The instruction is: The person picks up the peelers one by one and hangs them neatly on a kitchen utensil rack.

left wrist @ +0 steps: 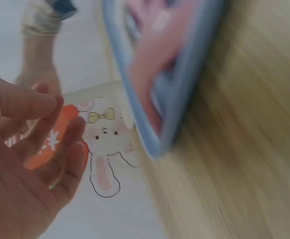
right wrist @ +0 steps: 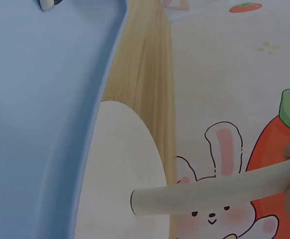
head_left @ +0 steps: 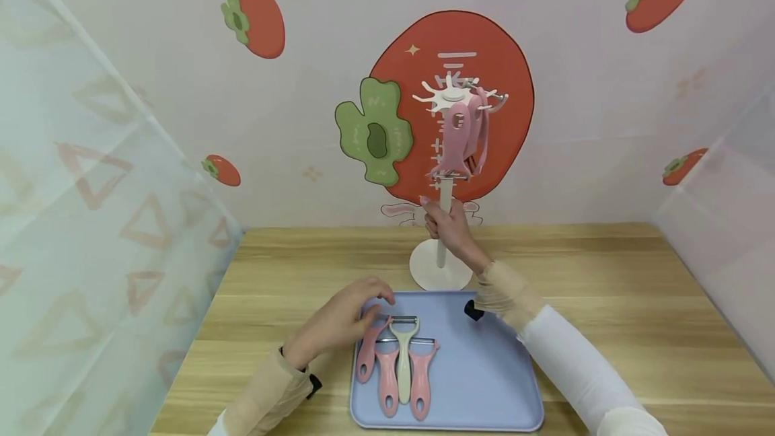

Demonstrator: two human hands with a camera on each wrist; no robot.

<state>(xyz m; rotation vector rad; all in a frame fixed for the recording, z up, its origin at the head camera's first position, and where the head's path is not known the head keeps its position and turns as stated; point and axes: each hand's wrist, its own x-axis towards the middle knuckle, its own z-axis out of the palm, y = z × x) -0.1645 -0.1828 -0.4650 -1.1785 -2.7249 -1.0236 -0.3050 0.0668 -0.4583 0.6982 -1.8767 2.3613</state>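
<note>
My right hand grips the pole of a white stand with a round base. Several pink peelers hang from the branched hooks at the stand's top. My left hand hovers at the left edge of a blue tray, beside a pink peeler. In the left wrist view its curved fingers hold nothing. On the tray's left half lie a cream peeler and two more pink peelers, side by side with it.
The tray stands on a wood-grain table, just in front of the stand's base. Behind is a wall printed with red fruit and a rabbit. A pale patterned curtain borders the left side.
</note>
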